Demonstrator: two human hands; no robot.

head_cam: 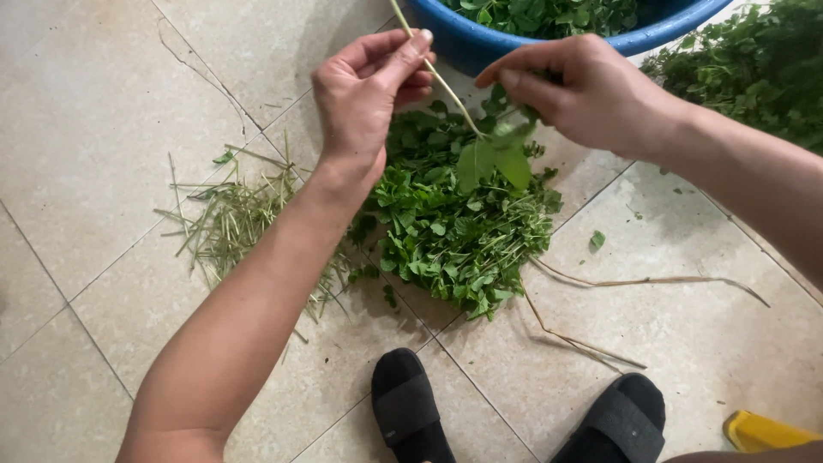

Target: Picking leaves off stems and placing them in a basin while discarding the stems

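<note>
Seen from above, over pale beige floor tiles. Left hand closed, pinching a thin pale green stalk between thumb and fingers. Right hand closed around the stalk's leafy lower end, green leaves hanging below. Directly beneath, a heap of plucked green leaves. Left of the heap, a scatter of bare stripped stems. Far side, a blue plastic basin holding greens. Near edge, two black sandals.
</note>
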